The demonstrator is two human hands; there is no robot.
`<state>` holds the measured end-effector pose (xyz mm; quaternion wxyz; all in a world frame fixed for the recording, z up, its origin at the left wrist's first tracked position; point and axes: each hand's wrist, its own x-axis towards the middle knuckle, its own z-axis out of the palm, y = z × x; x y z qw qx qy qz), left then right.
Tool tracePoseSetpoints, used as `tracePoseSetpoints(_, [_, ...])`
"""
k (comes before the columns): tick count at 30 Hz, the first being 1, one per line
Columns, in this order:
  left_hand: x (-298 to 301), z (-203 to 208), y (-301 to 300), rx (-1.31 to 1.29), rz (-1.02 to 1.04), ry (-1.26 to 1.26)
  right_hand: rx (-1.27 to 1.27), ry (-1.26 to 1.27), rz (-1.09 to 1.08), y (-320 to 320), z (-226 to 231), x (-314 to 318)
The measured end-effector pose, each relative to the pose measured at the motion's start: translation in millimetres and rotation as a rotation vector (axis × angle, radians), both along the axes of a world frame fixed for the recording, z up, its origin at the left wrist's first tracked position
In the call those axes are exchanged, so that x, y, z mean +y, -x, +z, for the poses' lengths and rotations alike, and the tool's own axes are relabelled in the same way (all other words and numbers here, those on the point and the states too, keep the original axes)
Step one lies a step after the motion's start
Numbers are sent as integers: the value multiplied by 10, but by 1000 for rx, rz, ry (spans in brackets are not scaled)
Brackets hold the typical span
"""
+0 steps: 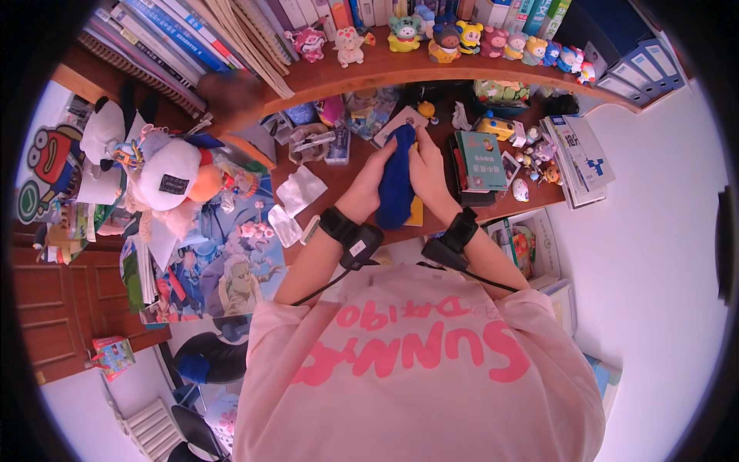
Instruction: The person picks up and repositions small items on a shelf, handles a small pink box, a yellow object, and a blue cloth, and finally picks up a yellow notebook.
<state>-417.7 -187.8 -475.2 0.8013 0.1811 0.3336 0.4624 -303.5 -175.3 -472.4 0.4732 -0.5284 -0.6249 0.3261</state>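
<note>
A deep blue sock (396, 189) hangs lengthwise between my hands, over the front part of the brown desk (354, 192). My left hand (373, 171) is closed along its left side. From the other side my right hand (428, 171) presses against the upper part, with its fingers partly hidden. The sock's lower end dangles free between my wrists. Behind it, a yellow flat thing (417, 211) shows in part. Dark bands with small boxes and cables are strapped round both wrists.
White tissues (302, 190) lie left of my hands, by a plush toy (165, 173). A green book (482, 160) and stacked papers (579, 158) are to the right. Figurines (444, 44) line the shelf (454, 75) above. A black chair (208, 358) stands lower left.
</note>
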Motion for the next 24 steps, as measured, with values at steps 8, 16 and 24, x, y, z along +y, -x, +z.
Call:
tracePoseSetpoints(8, [-101,-113,59,-16,-93,-86,-371,-193,36,-127,-123,28])
tracePoseSetpoints(16, [-78,181,290,-277,58,-130,803,984,459,-396,-315,-147])
tracePoseSetpoints(24, [-138,-34,-33,167,162,-256,452,15,106,-62,199,-210])
